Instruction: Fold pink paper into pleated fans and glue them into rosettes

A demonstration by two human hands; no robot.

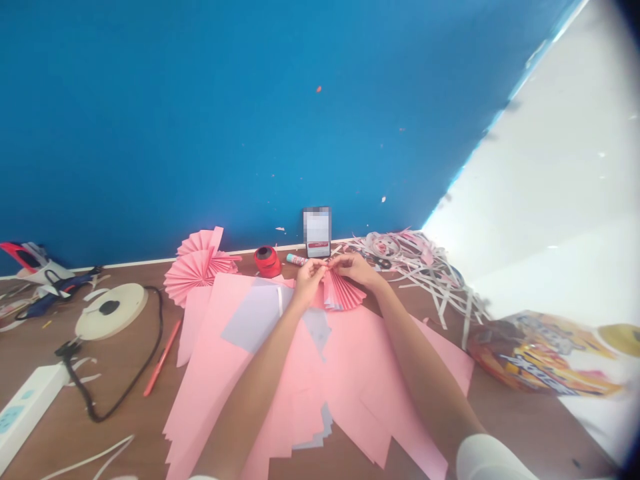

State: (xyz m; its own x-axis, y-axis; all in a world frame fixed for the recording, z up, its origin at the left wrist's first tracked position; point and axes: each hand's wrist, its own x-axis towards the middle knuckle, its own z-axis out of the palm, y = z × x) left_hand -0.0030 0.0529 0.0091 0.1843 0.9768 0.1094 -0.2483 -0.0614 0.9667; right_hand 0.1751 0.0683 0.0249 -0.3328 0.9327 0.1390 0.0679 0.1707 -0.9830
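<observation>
Both hands meet at the middle of the desk over a pleated pink paper fan (344, 291). The fingers of my left hand (311, 281) pinch its gathered top end from the left. From the right, my right hand (356, 268) grips the same end, and the folds spread out below. Beneath my forearms lie large sheets of pink paper (210, 373), with greyish-lilac paper (253, 313) among them. Finished-looking round pink paper fans (200, 270) sit to the left of my hands, against the wall.
A phone (318, 233) leans on the blue wall, near a glue stick (297, 259) and a red round object (267, 261). Paper strips (425, 267) heap at right beside a snack packet (550, 357). At left are a red pen (163, 358), a round cream device (113, 311) and a power strip (30, 417).
</observation>
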